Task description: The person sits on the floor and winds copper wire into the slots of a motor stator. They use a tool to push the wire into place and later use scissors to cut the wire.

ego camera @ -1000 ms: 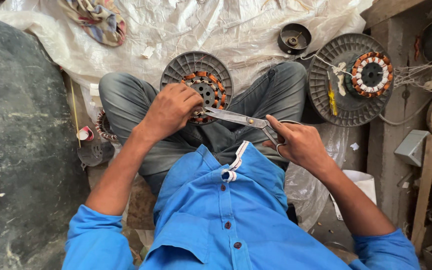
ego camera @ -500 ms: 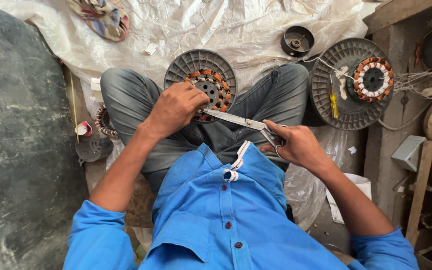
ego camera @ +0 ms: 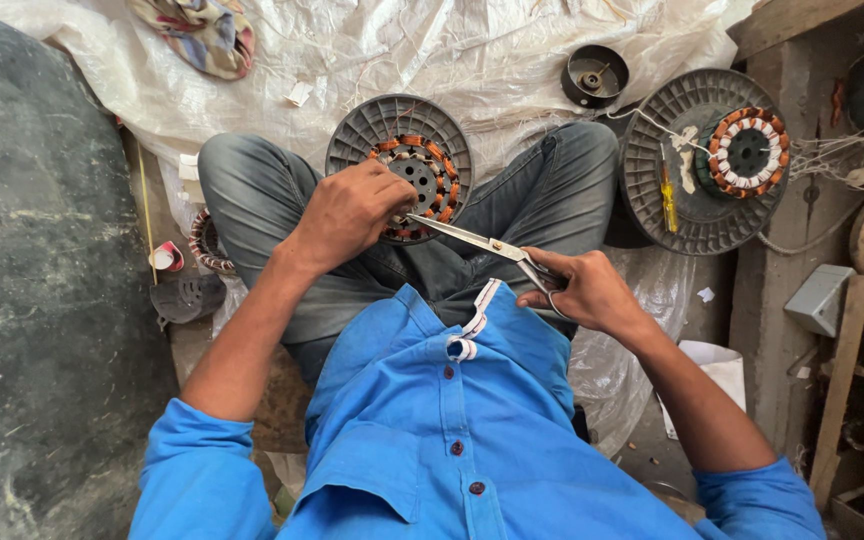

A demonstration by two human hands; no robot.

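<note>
I sit cross-legged in a blue shirt with a round grey fan motor plate (ego camera: 364,125) resting in my lap; its centre carries an orange-and-copper wound stator (ego camera: 430,160). My left hand (ego camera: 347,212) grips the near edge of the stator, fingers curled over the windings. My right hand (ego camera: 584,291) holds the handles of long steel scissors (ego camera: 472,240), whose blade tips reach the stator just beside my left fingers.
A second grey plate with a wound stator (ego camera: 704,160) leans at the right by a wooden post (ego camera: 782,300). A small dark round cap (ego camera: 594,75) lies on the white plastic sheet (ego camera: 492,50). A dark slab (ego camera: 32,300) fills the left; a coil ring (ego camera: 202,245) lies by my knee.
Both hands stay on the stator and scissors; the scissor tips have closed in slightly on the windings. The view has shifted a little.
</note>
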